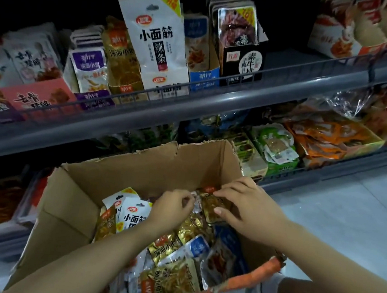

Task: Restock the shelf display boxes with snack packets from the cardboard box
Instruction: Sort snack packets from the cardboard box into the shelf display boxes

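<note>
The cardboard box (pixel 82 196) sits closest, its flaps standing open and its far wall rising just beyond the grip, with the grey shelf (pixel 143 117) and its row of display boxes (pixel 170 82) well above and behind it. Inside the box lies a loose heap of snack packets (pixel 176 259), gold, white and blue, spread below and to either side of where the hands meet; two white packets (pixel 130 216) stand up just left of the grip. The right hand (pixel 250 209) reaches in over the far right part of the heap, thumb and fingers curled round a small brown-gold packet (pixel 214 208), pinching it along its top edge and lower side. The left hand (pixel 174 206) meets it from the other side, its fingertips pinched on the packet's near edge, so both hands close on the same packet, which is raised a little above the pile, near the far wall. These packets look light, thin and flexible, with glossy film that is probably slippery and will buckle rather than stay flat; the contents seem soft enough to bend but could be crushed by a hard squeeze. The sealed top strip, where the hanging hole sits, is likely the stiffest place to pinch, and holding several packets squared together by their edges should keep them from fanning out on the way up to the matching display box.
</note>
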